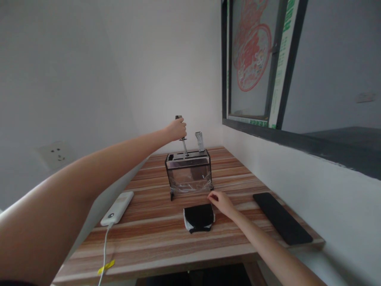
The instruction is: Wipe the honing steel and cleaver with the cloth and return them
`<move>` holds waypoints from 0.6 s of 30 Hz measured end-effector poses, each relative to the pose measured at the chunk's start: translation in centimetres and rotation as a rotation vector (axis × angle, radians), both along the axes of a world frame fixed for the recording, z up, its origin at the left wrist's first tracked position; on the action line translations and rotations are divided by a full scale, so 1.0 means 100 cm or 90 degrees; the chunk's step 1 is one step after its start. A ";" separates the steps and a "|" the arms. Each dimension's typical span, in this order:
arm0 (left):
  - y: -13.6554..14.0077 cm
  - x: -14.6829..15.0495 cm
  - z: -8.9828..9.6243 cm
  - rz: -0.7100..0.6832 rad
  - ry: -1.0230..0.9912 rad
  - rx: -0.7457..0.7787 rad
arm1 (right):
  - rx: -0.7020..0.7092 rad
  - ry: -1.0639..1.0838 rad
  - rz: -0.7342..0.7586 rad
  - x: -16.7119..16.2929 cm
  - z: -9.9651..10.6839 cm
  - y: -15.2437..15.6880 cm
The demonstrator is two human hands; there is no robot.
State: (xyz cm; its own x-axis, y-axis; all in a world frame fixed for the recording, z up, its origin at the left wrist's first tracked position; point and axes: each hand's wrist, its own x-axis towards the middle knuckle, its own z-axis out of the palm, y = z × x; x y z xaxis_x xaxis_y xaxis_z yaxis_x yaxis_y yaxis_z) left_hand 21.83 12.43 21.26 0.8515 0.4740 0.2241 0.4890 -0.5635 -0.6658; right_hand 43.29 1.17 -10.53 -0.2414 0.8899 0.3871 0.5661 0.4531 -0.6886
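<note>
My left hand (pixel 177 130) is wrapped round the dark handle of a knife (pixel 185 147), its point down over the knife block (pixel 188 162). Part of the metal blade shows above the slot; its lower end is hidden in the block. The block has black side frames and a see-through front with crinkled clear film. Another handle, wrapped in silvery material (pixel 199 141), stands up from the block's right side. My right hand (pixel 222 201) rests low by the block's right foot, fingers curled together, with nothing visible in them. A folded black and white cloth item (pixel 199 217) lies just left of it.
On the wooden table (pixel 149 238), a white power bank (pixel 118 208) with a white cable (pixel 104 250) lies at left, the cable taped down with yellow tape (pixel 106 267). A flat black slab (pixel 282 218) lies at right. Walls and a dark-framed window (pixel 256 59) border the table.
</note>
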 end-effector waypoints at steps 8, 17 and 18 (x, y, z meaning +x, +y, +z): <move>-0.005 0.001 0.030 0.014 0.052 0.037 | -0.007 -0.014 0.004 0.000 0.001 0.000; -0.025 -0.007 0.048 0.029 0.204 0.199 | -0.011 -0.021 0.006 -0.001 0.002 -0.001; -0.026 -0.007 0.049 0.025 0.202 0.204 | -0.011 -0.022 0.005 -0.001 0.002 -0.001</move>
State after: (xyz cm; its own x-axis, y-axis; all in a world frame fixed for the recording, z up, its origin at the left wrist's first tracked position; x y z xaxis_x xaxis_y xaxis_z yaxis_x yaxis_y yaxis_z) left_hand 21.15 9.80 26.12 0.8847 0.4563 0.0951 0.2487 -0.2896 -0.9243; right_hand 43.22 1.05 -10.37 -0.2610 0.8944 0.3631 0.5863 0.4457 -0.6764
